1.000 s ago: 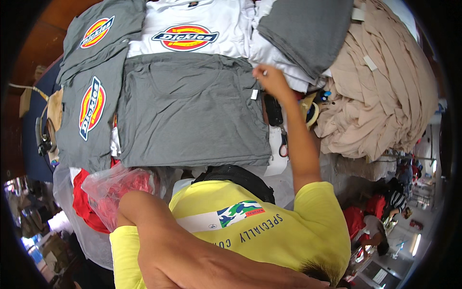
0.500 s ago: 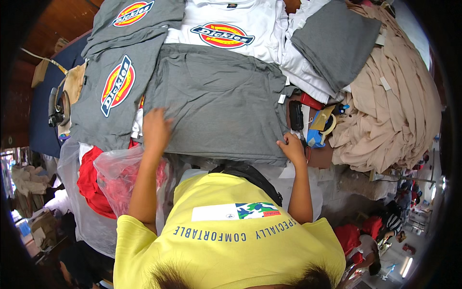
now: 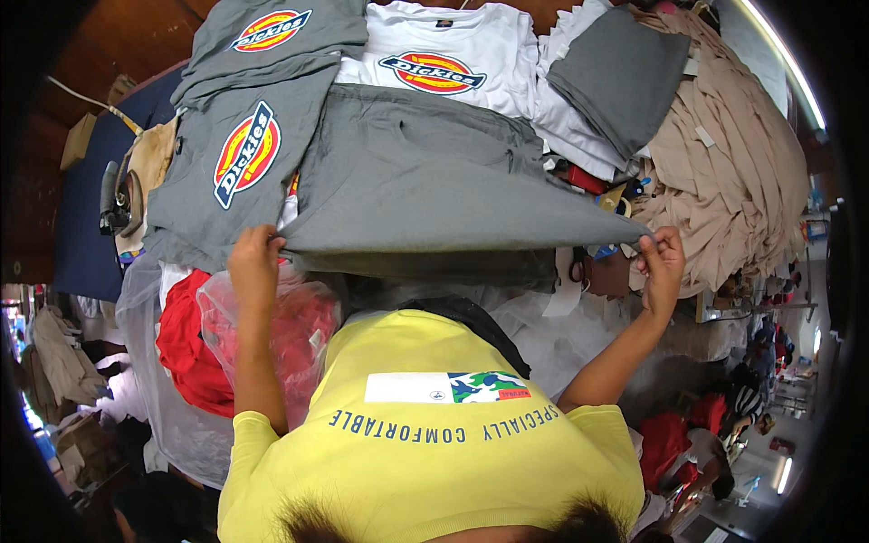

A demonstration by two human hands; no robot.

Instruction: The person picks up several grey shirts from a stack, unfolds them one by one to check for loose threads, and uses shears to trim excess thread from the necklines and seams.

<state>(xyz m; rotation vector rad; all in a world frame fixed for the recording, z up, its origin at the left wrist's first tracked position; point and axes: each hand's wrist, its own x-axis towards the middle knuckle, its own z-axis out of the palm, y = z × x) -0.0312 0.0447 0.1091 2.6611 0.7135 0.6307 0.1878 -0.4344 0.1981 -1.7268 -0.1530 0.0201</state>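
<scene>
A plain grey T-shirt (image 3: 416,181) lies spread in front of me, its near edge lifted and drawn taut sideways. My left hand (image 3: 255,264) pinches the left end of that edge. At the other end my right hand (image 3: 661,264) grips a corner pulled far out to the right, over the small tools. Beneath the raised edge a second grey layer hangs down at the table's front. To the left lies a grey T-shirt with a printed logo (image 3: 247,154), and beyond is a white T-shirt (image 3: 434,77) with a similar logo.
An iron (image 3: 115,199) stands at the far left by a tan cloth. Beige fabric (image 3: 724,172) is heaped at the right. A folded grey cloth (image 3: 620,81) rests on white garments. Red fabric in clear plastic bags (image 3: 272,335) hangs near my left arm.
My right hand has moved right and up, pulling the shirt's near corner outward. My left hand has dropped slightly to the left and now holds the edge, which is lifted.
</scene>
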